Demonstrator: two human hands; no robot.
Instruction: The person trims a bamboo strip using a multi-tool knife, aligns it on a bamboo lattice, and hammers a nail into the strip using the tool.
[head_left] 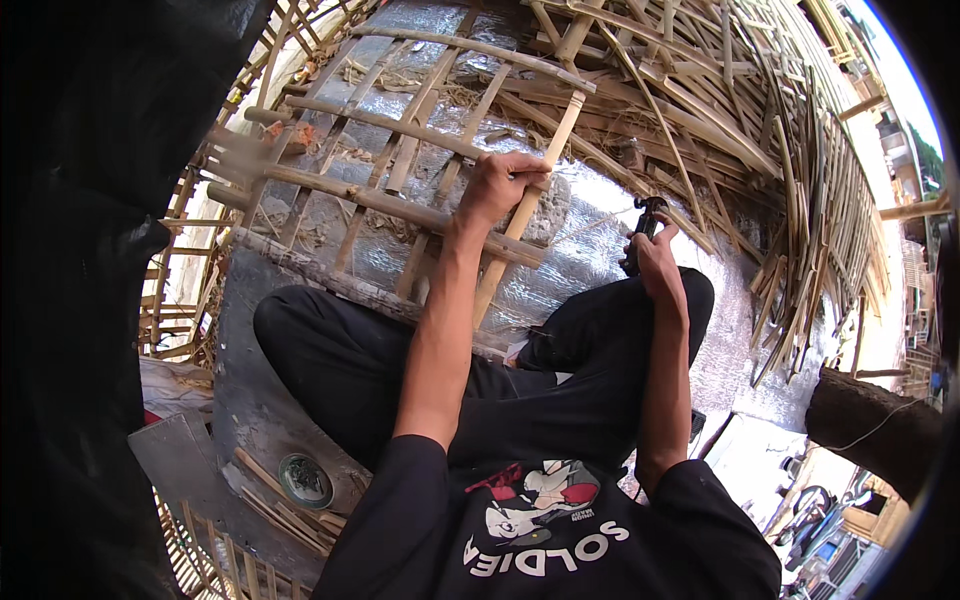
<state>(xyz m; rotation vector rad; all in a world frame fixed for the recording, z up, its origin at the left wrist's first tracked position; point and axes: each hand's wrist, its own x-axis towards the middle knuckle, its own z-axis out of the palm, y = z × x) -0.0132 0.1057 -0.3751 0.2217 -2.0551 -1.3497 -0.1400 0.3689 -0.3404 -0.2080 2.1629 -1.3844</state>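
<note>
A bamboo frame of crossed poles (405, 208) and slats lies in front of my folded legs. A pale, freshly cut bamboo slat (524, 212) crosses the poles at its right end. My left hand (500, 182) is closed at this slat, thumb and fingers pinched over its upper half. Whether a small piece is also between the fingertips, I cannot tell. My right hand (658, 262), above my right knee, is wrapped round a black hand tool (650, 208) with a knobbed head. Its lower part is partly hidden by my fingers, and it is apart from the frame.
Shiny foil sheeting (590, 215) covers the ground. A big heap of split bamboo strips (740, 130) lies at the far right. At the lower left are a round bowl (306, 481) and some loose slats (285, 520). A dark log (872, 425) juts in at right.
</note>
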